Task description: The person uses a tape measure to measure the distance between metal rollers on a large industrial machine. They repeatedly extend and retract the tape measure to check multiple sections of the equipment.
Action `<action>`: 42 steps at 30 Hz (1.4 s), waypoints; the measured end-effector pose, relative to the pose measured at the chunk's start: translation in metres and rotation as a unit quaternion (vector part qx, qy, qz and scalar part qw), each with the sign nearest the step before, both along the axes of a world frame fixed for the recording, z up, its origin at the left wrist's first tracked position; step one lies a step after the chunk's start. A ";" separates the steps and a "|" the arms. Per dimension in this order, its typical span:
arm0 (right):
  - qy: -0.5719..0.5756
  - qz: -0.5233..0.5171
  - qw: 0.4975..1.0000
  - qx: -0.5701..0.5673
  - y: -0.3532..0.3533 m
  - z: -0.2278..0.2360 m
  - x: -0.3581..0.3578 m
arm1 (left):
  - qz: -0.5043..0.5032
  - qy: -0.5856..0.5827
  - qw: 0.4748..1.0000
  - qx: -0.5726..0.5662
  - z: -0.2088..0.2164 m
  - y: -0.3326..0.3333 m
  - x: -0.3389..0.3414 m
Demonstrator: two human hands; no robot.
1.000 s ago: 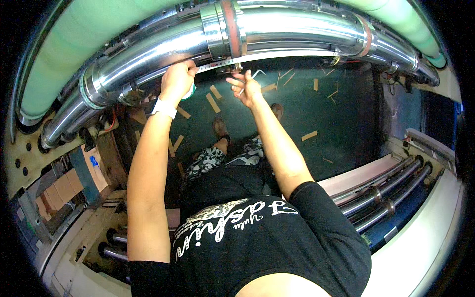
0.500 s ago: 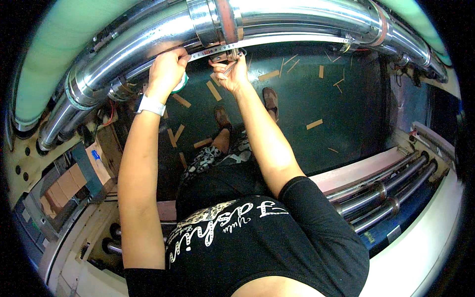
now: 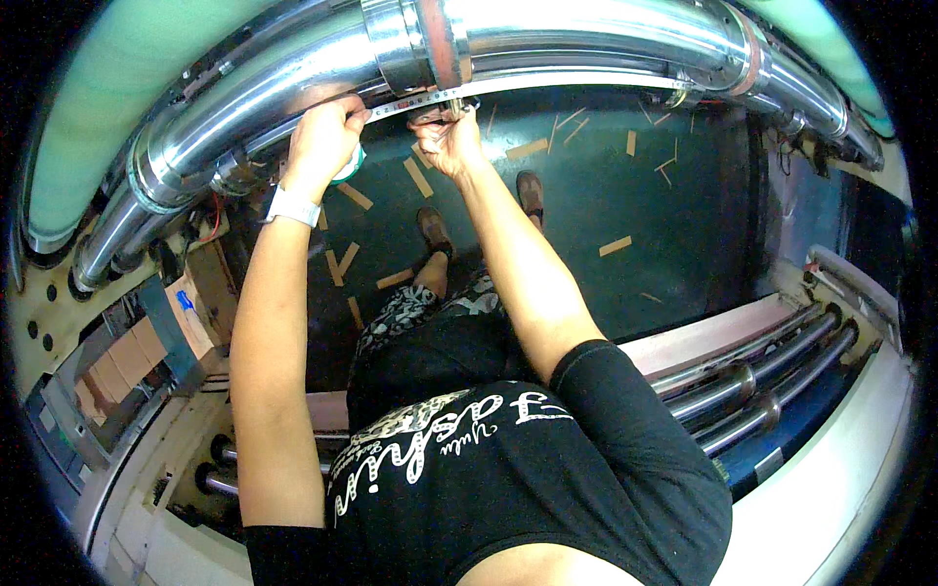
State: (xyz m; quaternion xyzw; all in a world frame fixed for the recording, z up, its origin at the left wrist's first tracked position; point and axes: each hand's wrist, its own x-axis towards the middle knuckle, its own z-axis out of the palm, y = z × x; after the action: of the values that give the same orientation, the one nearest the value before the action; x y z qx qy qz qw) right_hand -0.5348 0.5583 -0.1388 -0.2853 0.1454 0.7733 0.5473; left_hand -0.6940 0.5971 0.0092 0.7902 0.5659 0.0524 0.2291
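Observation:
Across the front of a shiny metal roller (image 3: 586, 37) runs a white tape measure strip (image 3: 420, 100), stretched from my left hand toward the right. My left hand (image 3: 324, 145) is closed on the tape measure; part of a green and white rounded case (image 3: 350, 166) shows below the fingers. Under the strip, my right hand (image 3: 455, 146) has its fingers curled round a small metal fitting (image 3: 456, 105) on the bar below the roller. My fingers partly hide that fitting. Above it sits a metal collar with a reddish band (image 3: 445, 44).
Tan strips (image 3: 418, 178) lie scattered on the dark green floor (image 3: 576, 205) round my feet. Several metal rollers (image 3: 723, 396) stand behind me at lower right. Pale green cylinders (image 3: 117, 98) arch over the far side. Cardboard pieces (image 3: 127, 356) lie at left.
The whole view has shifted slightly. Both hands stay in nearly the same places against the roller, with the tape strip still stretched along it.

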 end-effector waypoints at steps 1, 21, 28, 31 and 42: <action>0.008 0.001 1.000 0.018 0.000 -0.003 0.000 | 0.000 0.003 1.000 -0.003 -0.001 0.000 0.001; -0.031 0.016 0.999 -0.024 -0.001 0.002 -0.003 | 0.008 0.012 1.000 -0.019 0.002 0.000 0.002; -0.024 0.017 0.999 -0.027 -0.001 -0.001 -0.004 | -0.001 0.002 1.000 0.003 -0.005 0.002 -0.002; -0.020 0.021 0.999 -0.022 -0.001 -0.004 -0.003 | 0.004 0.007 1.000 -0.008 -0.004 0.002 -0.001; -0.010 0.029 0.999 -0.027 -0.003 0.005 -0.002 | 0.005 0.010 1.000 -0.013 0.000 0.001 0.001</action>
State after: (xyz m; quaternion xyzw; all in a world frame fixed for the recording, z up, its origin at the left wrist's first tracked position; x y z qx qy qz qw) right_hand -0.5365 0.5554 -0.1333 -0.3120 0.1521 0.7815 0.5185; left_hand -0.6933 0.5980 0.0088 0.7845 0.5732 0.0380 0.2334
